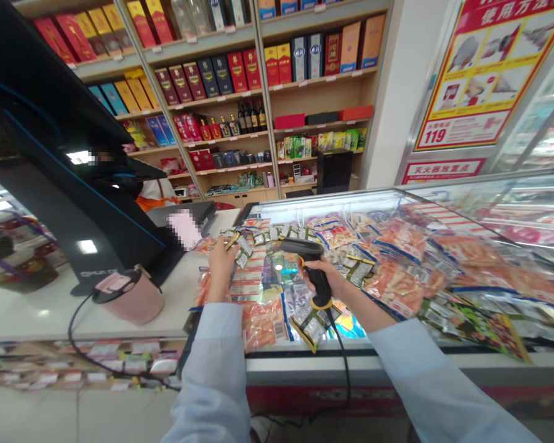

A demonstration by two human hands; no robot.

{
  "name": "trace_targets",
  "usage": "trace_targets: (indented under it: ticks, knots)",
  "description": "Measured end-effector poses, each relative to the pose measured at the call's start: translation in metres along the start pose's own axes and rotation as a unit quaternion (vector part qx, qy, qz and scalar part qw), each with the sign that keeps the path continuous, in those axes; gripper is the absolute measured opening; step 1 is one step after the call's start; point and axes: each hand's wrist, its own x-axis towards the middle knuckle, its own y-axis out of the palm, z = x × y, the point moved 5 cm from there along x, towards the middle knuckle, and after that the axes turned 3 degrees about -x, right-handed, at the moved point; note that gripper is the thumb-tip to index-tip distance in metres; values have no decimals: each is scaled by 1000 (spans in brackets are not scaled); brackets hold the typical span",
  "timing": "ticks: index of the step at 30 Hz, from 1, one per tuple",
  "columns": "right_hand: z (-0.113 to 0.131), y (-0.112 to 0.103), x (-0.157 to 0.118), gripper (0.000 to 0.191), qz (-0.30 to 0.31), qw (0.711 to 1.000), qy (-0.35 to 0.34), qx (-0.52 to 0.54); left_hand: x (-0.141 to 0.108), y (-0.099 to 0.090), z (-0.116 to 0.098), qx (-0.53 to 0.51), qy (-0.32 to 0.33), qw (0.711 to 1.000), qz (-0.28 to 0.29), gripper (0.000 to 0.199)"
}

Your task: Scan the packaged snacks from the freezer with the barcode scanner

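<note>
My right hand point(329, 278) is wrapped round the grip of a black barcode scanner point(305, 249), its head pointing left above the glass case. From the handle's yellow-trimmed base a cable hangs down over the front edge. At the left end of the case, my left hand point(220, 261) pinches a small green-and-gold snack packet point(232, 240). Similar small packets point(284, 232) lie in a row just beyond it. Under the scanner, a larger green-and-silver packet point(314, 323) rests beside a clear bag of orange-pink food point(264, 323).
Many bagged snacks point(399, 289) cover the right of the glass-walled case point(360, 202). On the white counter point(32, 307) at left stand a pink bag-like container point(132, 298) and a black checkout terminal point(115, 234). Behind are shelves of boxes point(221, 77) and a person's orange-and-white clothing point(157, 194).
</note>
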Motion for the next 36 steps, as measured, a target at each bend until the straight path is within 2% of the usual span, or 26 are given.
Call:
trace_targets:
  ticks: [3,7,14,36]
  knots:
    - [0,4,-2,21,33,999,16,-27,-4,0,-10,-26,12,999,-25,35]
    - [-1,9,-7,21,66,995,50,-58,-9,3,-20,-43,26,998,-25,36]
    - [-1,14,-11,21,60,993,71,-76,-9,10,-21,-62,40,997,-7,37]
    - [-8,10,-7,23,80,991,78,-75,-9,5,-23,-58,56,996,-28,35]
